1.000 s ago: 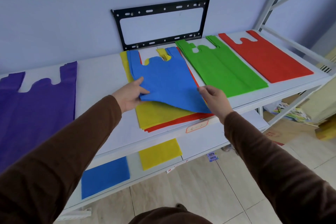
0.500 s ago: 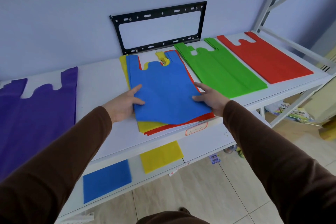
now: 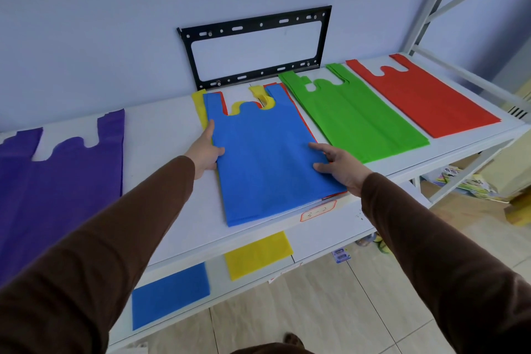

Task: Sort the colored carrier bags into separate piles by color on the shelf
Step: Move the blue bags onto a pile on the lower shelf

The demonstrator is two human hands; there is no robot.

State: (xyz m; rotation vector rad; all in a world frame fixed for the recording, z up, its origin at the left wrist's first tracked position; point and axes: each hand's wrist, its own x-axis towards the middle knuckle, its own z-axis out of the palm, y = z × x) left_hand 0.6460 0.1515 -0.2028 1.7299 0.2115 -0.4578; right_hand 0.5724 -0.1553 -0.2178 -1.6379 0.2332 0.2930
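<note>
A blue carrier bag [image 3: 264,164] lies flat on top of a mixed stack in the middle of the white shelf [image 3: 161,138]. A yellow bag [image 3: 258,93] and a red bag [image 3: 333,195] peek out from under it. My left hand [image 3: 207,149] rests at the blue bag's left edge, thumb on top of it. My right hand [image 3: 336,164] lies with spread fingers on its right edge. A green pile [image 3: 353,115], a red pile [image 3: 425,98] and a purple pile [image 3: 51,195] lie apart on the same shelf.
A lower shelf holds a blue bag [image 3: 169,293] and a yellow bag [image 3: 258,253]. A black wall bracket [image 3: 253,23] stands behind the stack. The shelf's white upright [image 3: 431,0] rises at the right. Bare shelf lies between the purple pile and the stack.
The blue bag's lifted front end has come down flat, and the bag now reaches the shelf's front edge. Both hands moved from its front corners to its side edges.
</note>
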